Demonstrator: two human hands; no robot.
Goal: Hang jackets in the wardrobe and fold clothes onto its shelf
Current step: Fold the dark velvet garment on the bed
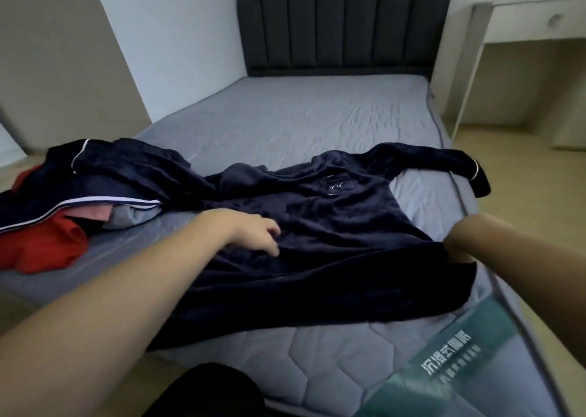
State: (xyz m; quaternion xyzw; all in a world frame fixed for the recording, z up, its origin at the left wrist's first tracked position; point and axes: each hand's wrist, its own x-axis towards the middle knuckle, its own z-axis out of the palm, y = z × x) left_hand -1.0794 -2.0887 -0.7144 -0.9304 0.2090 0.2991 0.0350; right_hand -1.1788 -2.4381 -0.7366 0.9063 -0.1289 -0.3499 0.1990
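The bed [317, 115] in front of you carries a navy top [333, 226] spread flat across its near end, with a heap of clothes [63, 213] at its left edge. Your left hand [257, 232] rests on the top with loosely curled fingers. Your right hand [456, 245] is at the top's right edge, its fingers hidden, so you cannot tell its grip.
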